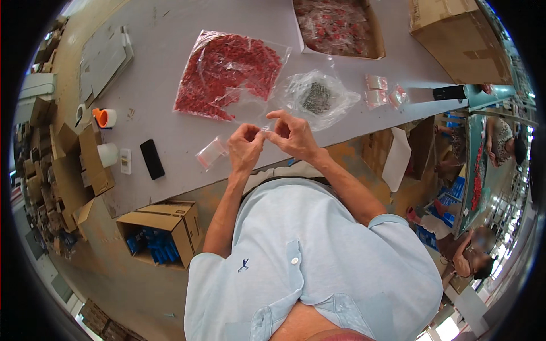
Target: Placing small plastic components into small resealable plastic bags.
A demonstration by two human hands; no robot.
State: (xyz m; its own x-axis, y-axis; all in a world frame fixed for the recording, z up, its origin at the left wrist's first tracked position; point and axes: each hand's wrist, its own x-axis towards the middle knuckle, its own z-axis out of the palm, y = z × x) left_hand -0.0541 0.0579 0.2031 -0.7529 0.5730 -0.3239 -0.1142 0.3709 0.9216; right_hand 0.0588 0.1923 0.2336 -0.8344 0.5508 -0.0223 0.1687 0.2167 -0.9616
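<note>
My left hand [245, 149] and my right hand [294, 136] meet near the table's front edge. Between their fingertips they pinch what looks like a small clear plastic bag [265, 129], mostly hidden by the fingers. The right index finger arches up. Just beyond lies a large clear bag of small red pieces [227, 68], its open end toward my hands. An opened clear bag of small grey metal pieces [317, 98] sits to its right. Beside my left hand rests a stack of small clear bags with a red stripe [211, 153].
Several small packets [376, 91] lie at the right. A carton of filled bags [335, 25] and a closed cardboard box [460, 42] stand farther back. At the left are a phone [152, 159], tape rolls [105, 118] and an open carton [85, 159]. Other people [500, 142] sit at the far right.
</note>
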